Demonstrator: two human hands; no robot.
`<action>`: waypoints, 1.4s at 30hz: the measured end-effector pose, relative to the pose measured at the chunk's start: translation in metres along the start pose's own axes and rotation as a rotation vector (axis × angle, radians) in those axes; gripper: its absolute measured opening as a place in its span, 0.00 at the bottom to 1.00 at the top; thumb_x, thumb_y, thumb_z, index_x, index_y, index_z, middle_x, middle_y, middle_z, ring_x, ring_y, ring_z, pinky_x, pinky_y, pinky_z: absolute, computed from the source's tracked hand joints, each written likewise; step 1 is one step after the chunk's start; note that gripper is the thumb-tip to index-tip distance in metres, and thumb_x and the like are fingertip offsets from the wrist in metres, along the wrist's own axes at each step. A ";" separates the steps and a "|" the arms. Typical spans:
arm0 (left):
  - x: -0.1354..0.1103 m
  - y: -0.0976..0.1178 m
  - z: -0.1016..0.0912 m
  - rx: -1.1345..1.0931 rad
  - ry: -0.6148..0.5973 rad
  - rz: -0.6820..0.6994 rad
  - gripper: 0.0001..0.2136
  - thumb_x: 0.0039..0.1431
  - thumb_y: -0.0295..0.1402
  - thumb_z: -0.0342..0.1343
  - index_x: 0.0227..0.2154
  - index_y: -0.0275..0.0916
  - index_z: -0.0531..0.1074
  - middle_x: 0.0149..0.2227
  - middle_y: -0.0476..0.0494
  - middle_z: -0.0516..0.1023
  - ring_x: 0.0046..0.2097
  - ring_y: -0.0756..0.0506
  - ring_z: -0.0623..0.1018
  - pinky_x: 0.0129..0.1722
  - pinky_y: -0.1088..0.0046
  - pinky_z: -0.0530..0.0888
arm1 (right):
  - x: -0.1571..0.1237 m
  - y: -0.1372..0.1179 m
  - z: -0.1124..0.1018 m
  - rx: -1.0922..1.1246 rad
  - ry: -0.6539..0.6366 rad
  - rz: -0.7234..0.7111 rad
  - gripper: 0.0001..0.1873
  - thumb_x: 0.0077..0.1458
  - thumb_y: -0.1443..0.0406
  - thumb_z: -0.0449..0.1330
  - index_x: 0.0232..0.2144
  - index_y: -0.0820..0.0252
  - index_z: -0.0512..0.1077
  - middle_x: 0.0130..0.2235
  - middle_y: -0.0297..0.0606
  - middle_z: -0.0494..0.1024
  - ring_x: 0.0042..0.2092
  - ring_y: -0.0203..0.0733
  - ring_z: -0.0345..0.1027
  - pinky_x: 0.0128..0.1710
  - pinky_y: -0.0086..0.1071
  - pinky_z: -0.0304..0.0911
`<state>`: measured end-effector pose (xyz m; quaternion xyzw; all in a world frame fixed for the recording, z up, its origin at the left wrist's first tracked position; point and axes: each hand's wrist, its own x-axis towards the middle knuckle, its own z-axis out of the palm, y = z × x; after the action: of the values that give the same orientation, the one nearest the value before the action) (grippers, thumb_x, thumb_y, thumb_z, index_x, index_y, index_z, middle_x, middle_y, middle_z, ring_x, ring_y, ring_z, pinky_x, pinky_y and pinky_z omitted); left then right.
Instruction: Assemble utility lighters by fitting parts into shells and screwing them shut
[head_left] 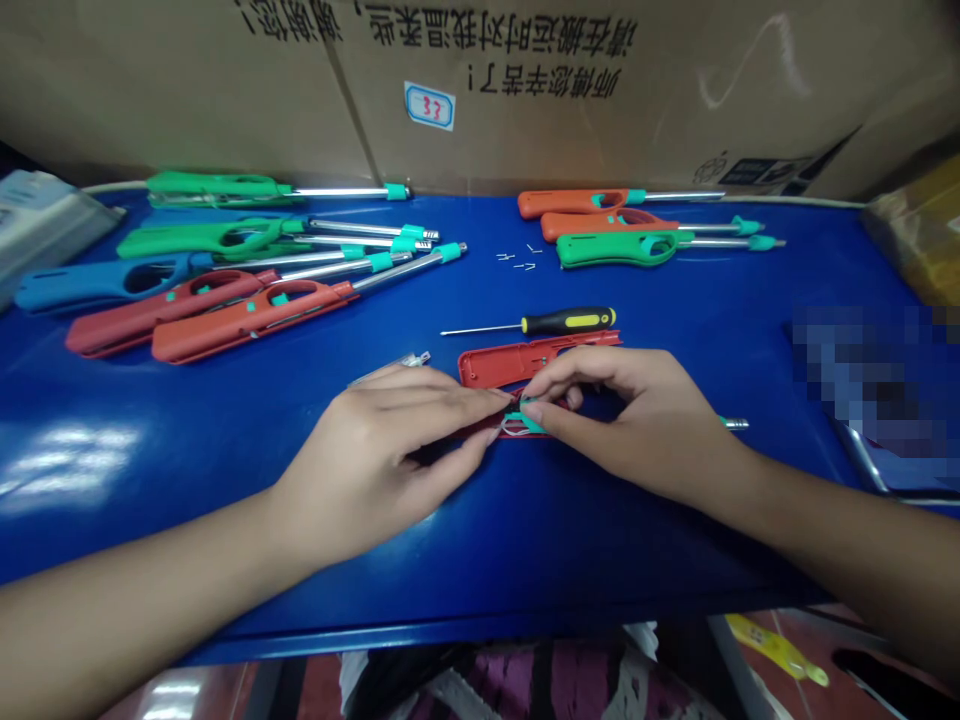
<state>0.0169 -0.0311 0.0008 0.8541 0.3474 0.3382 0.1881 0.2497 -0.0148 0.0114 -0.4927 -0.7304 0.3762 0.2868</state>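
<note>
In the head view, the opened red gas lighter lies under both hands, with thin white wires showing beside its trigger. My left hand is closed on the lighter's left part, thumb and fingertips meeting near the wires. Between thumb and fingers of my right hand is the green trigger. Just behind the hands rests the loose red shell half, inner side up. A clear fuel tank pokes out behind my left hand. The lighter's metal tip shows right of my right hand; the tube is mostly hidden.
A screwdriver and small screws lie farther back. Several lighters, including an orange one, lie at left; others, including a green one, sit at right. A cardboard box stands along the blue table's back.
</note>
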 end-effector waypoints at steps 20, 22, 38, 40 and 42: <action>-0.001 0.000 -0.003 0.135 -0.102 0.032 0.13 0.64 0.27 0.61 0.51 0.36 0.78 0.49 0.41 0.80 0.47 0.45 0.78 0.49 0.65 0.75 | 0.002 0.006 0.001 -0.135 -0.004 -0.120 0.02 0.59 0.66 0.66 0.35 0.55 0.80 0.29 0.26 0.78 0.30 0.30 0.67 0.31 0.26 0.62; -0.001 0.000 -0.003 0.131 -0.114 0.035 0.14 0.65 0.27 0.61 0.52 0.36 0.77 0.48 0.41 0.79 0.47 0.45 0.77 0.48 0.65 0.75 | 0.002 0.006 -0.001 -0.159 -0.010 -0.129 0.04 0.61 0.66 0.64 0.34 0.56 0.80 0.30 0.28 0.79 0.31 0.31 0.69 0.32 0.26 0.63; -0.006 -0.003 -0.002 0.151 -0.162 0.024 0.15 0.66 0.28 0.60 0.54 0.35 0.75 0.50 0.38 0.75 0.50 0.44 0.76 0.49 0.65 0.75 | -0.003 0.001 -0.027 -0.310 -0.248 -0.266 0.05 0.60 0.70 0.59 0.36 0.59 0.75 0.39 0.35 0.75 0.38 0.35 0.71 0.38 0.30 0.65; -0.006 -0.004 -0.002 0.147 -0.160 0.031 0.14 0.66 0.28 0.60 0.54 0.36 0.75 0.51 0.38 0.75 0.50 0.44 0.77 0.50 0.65 0.75 | -0.004 0.002 -0.028 -0.337 -0.280 -0.287 0.07 0.64 0.70 0.57 0.36 0.59 0.75 0.39 0.35 0.75 0.38 0.35 0.71 0.37 0.30 0.64; -0.006 -0.004 -0.002 0.134 -0.154 0.034 0.14 0.66 0.28 0.60 0.54 0.36 0.76 0.51 0.38 0.75 0.50 0.44 0.77 0.50 0.65 0.76 | -0.004 0.003 -0.028 -0.401 -0.299 -0.333 0.09 0.67 0.68 0.55 0.36 0.59 0.76 0.39 0.36 0.75 0.39 0.37 0.70 0.38 0.31 0.63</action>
<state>0.0105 -0.0326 -0.0031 0.8940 0.3392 0.2508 0.1510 0.2748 -0.0103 0.0242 -0.3521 -0.8950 0.2404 0.1308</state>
